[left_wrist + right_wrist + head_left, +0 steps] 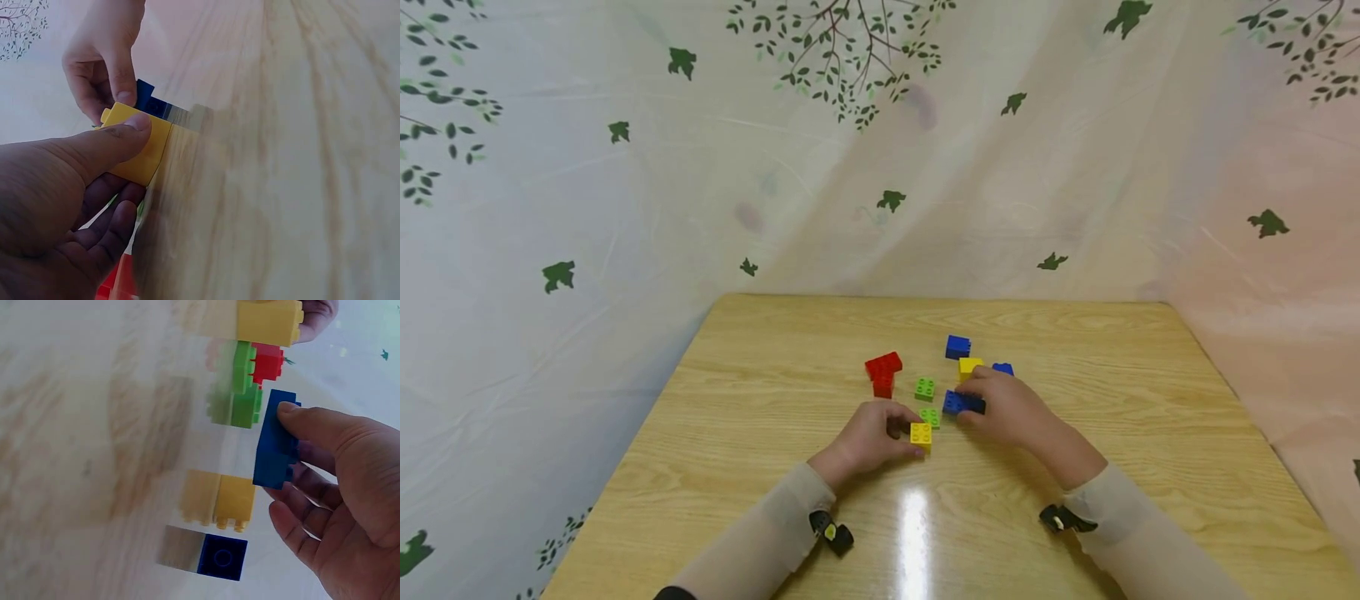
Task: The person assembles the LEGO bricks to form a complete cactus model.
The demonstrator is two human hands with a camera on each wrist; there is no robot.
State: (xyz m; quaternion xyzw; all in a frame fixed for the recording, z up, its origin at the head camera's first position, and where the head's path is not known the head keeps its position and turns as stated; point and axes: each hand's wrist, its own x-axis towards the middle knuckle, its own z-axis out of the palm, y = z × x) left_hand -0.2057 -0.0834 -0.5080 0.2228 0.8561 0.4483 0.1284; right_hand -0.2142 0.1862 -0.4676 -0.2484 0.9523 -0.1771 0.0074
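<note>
Midway between the table's (pixel 760 375) side edges, yellow brick (pixel 921 436) and blue piece (pixel 956 403) are pinched by left hand (pixel 867 435) and right hand (pixel 1013 408) respectively; presumably light, stiff, best gripped by opposite walls.

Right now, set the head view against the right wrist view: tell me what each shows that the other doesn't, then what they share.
Only the head view shows the pale cloth sleeves and the black wrist-worn devices. Only the right wrist view shows the open underside of a dark blue, square plastic brick. Both show the right hand pinching a blue, oblong plastic piece, the left hand holding a yellow, square-topped plastic brick, and two light green plastic bricks.
</note>
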